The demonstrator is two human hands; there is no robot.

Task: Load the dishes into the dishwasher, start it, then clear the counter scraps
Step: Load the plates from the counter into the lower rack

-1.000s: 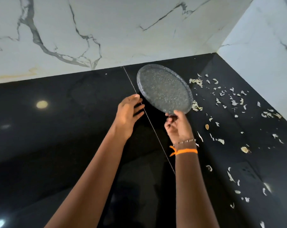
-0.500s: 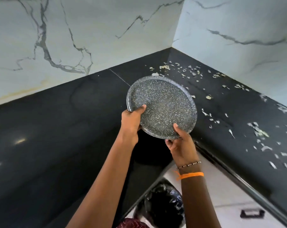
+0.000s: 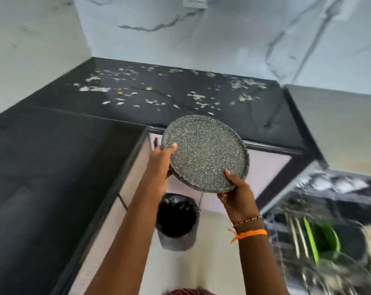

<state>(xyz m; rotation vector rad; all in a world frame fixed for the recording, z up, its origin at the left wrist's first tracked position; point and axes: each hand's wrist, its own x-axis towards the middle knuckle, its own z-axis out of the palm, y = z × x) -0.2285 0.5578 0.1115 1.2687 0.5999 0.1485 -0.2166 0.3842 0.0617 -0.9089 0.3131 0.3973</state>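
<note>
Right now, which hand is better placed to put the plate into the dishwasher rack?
Probably the right hand: it holds the plate at its near edge, on the side where the rack stands open. The left hand holds the far side.

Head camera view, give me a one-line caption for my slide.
Both hands, left and right, hold a round speckled grey plate above the floor, scraps littering the black counter behind.

Speckled matt stone-look plate (image 3: 206, 152), glossy black counter (image 3: 52, 167), veined marble wall (image 3: 201, 35)
</note>
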